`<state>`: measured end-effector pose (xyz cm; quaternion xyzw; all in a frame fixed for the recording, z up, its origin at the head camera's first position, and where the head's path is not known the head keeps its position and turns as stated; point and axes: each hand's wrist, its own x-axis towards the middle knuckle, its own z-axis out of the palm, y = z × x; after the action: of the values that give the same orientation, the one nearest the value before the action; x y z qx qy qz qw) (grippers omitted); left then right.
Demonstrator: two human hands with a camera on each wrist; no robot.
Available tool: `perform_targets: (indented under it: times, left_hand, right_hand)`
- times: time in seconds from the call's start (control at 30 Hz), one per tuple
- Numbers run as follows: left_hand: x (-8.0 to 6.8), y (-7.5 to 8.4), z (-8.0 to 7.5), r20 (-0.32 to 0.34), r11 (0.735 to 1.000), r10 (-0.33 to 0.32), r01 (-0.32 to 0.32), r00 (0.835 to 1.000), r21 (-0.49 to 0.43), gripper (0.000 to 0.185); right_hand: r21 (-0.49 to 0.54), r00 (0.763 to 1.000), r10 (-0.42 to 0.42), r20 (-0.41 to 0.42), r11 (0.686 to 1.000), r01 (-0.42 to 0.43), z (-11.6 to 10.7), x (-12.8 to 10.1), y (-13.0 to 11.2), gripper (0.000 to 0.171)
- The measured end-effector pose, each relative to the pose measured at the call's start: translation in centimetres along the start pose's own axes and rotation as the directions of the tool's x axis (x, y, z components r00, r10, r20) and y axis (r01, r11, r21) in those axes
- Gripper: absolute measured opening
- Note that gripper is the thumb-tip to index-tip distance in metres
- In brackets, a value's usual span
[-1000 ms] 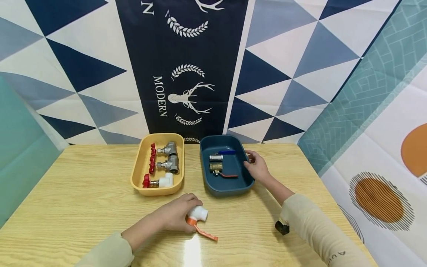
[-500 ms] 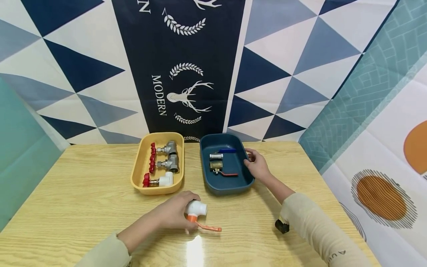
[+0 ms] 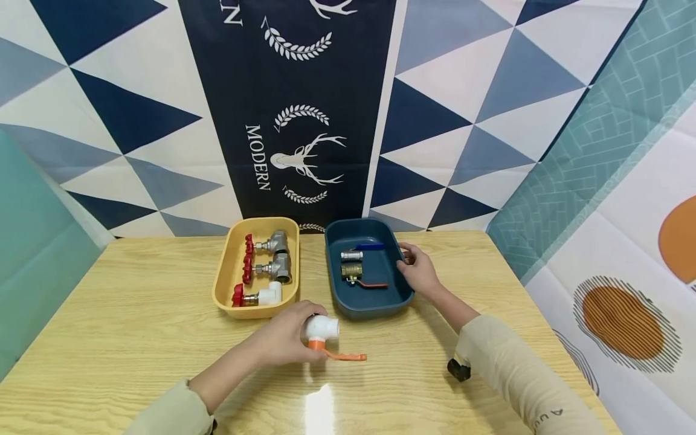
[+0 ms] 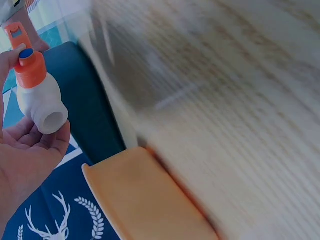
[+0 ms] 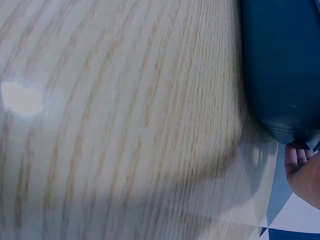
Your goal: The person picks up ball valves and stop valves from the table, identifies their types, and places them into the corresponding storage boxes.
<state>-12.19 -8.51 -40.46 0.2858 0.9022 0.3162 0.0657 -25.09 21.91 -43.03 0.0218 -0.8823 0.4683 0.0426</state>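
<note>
A white plastic ball valve with an orange lever handle is in my left hand, thumb and fingers curled round its body. In the left wrist view the valve shows an open pipe end, and my thumb lies by its orange collar. It is held above the table, in front of the two trays. My right hand grips the right rim of the dark blue tray. Inside that tray lie a brass ball valve with a red lever and a small silver valve with a blue lever.
Left of the blue tray stands a yellow tray. It holds two grey metal valves with red handwheels and a white elbow-shaped valve with a red knob. A patterned cloth wall rises behind the wooden table.
My left hand has carried the white valve forward, closer to the trays, and its orange lever has swung from slanting down to nearly level. My right hand stays at the blue tray's rim.
</note>
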Motion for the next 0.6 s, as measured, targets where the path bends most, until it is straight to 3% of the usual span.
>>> perform_targets:
  times: [0.4, 0.6]
  left_hand:
    - [0.7, 1.2, -1.2, -0.077, 0.998, -0.041, 0.038, 0.996, -0.04, 0.062]
    - [1.3, 1.6, -1.6, -0.082, 0.996, -0.053, 0.047, 0.995, -0.072, 0.059]
  right_hand:
    - [0.022, 1.0, 0.002, -0.007, 1.0, -0.002, 0.1, -0.2, 0.0, 0.045]
    - [0.027, 1.0, -0.002, -0.008, 1.0, 0.002, 0.0, -0.3, -0.1, 0.045]
